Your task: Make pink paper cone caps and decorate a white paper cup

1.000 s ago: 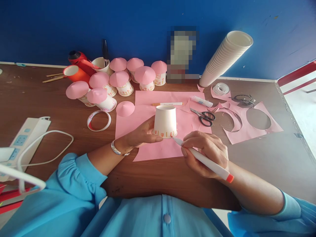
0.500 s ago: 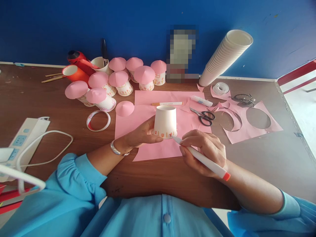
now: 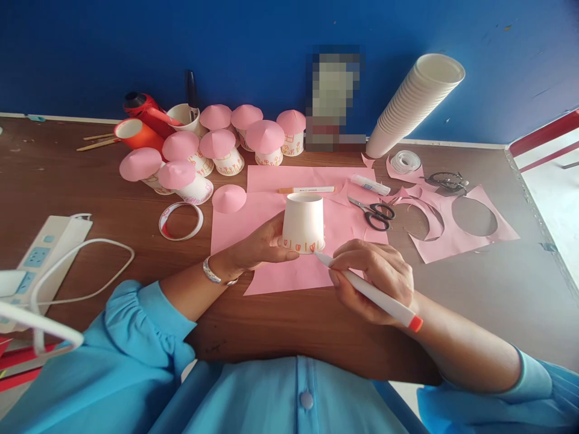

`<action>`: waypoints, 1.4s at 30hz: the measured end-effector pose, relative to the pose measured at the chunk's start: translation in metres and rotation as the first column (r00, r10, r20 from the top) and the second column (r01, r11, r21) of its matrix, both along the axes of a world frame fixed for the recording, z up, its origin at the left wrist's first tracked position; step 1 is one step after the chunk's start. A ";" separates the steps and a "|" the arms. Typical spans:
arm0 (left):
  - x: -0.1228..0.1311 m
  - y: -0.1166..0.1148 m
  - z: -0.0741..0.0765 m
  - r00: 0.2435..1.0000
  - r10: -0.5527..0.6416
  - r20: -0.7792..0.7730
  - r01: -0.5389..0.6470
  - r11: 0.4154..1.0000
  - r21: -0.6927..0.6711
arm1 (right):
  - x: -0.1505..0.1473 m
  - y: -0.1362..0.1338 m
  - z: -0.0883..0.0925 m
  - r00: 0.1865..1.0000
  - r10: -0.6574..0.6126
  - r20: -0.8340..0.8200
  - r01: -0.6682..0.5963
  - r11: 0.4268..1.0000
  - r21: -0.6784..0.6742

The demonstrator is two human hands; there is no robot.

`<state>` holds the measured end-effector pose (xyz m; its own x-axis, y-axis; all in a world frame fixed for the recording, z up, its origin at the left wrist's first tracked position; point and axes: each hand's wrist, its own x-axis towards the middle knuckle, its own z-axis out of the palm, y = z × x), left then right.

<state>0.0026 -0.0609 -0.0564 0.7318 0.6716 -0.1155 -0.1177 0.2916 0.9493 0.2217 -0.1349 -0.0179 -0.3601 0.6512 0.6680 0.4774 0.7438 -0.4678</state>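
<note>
A white paper cup is held upside down over pink paper, with small orange-red shapes and yellow strokes drawn along its rim. My left hand is closed around the cup's left side, thumb near the rim. Between the fingers of my right hand is a white marker with an orange-red end; its tip meets the lower rim of the cup at a red heart-like mark. Behind the cup lies an orange-and-white marker. Black-handled scissors rest to the right of the cup.
Several decorated cups with pink cone tops stand at the back left, near a tape roll. A tall stack of cups leans against the blue wall. Cut pink scraps lie right. A power strip with cables is at left.
The red mark at the marker's tip has grown fuller. My right hand and the marker have barely shifted, and the cup stays in place in my left hand.
</note>
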 end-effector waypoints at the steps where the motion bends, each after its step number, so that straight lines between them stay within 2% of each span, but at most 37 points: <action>1: 0.000 0.000 0.000 1.000 0.000 0.003 0.000 1.000 0.001 | 0.000 0.000 0.000 1.000 0.001 0.001 -0.001 1.000 -0.003; 12: -0.001 0.000 -0.002 1.000 0.002 0.029 -0.002 1.000 0.010 | 0.006 -0.001 -0.002 0.998 0.024 -0.060 -0.023 1.000 0.009; 15: -0.002 0.001 -0.006 0.999 0.016 0.038 -0.016 1.000 -0.002 | 0.012 0.001 -0.007 0.989 0.021 -0.148 -0.021 1.000 0.004; 18: -0.001 0.002 -0.009 0.996 -0.006 0.084 0.008 1.000 -0.023 | 0.013 0.010 -0.018 0.977 -0.019 -0.213 0.005 0.998 -0.066; 22: -0.001 0.003 -0.010 0.983 -0.085 0.164 0.093 0.995 -0.044 | 0.010 0.023 -0.031 0.991 0.001 -0.133 -0.014 0.995 -0.097; 27: -0.001 0.004 -0.010 0.968 -0.180 0.174 0.191 0.981 -0.046 | 0.010 0.026 -0.030 1.000 -0.004 -0.027 0.001 0.994 -0.105; 29: 0.000 0.004 -0.012 0.976 -0.157 0.153 0.161 0.987 -0.015 | 0.011 0.025 -0.028 0.999 -0.042 0.001 0.042 0.997 -0.064; 32: 0.006 0.002 -0.016 0.992 -0.037 0.121 0.024 0.994 0.106 | 0.010 0.023 -0.026 0.987 -0.149 0.064 0.148 0.988 0.034; 34: 0.010 0.000 -0.018 0.995 0.017 0.099 -0.037 0.978 0.204 | 0.008 0.021 -0.027 0.973 -0.200 0.119 0.193 0.979 0.072; 36: 0.012 -0.003 -0.018 0.998 0.040 0.039 -0.048 0.963 0.266 | 0.007 0.019 -0.029 0.964 -0.211 0.162 0.200 0.976 0.083; 39: 0.010 -0.005 -0.016 0.997 0.053 -0.049 -0.039 0.968 0.246 | 0.006 0.019 -0.032 0.963 -0.190 0.192 0.180 0.981 0.070; 42: 0.006 -0.003 -0.012 0.998 0.048 -0.051 -0.039 0.986 0.163 | 0.008 0.019 -0.030 0.973 -0.183 0.143 0.175 0.982 0.067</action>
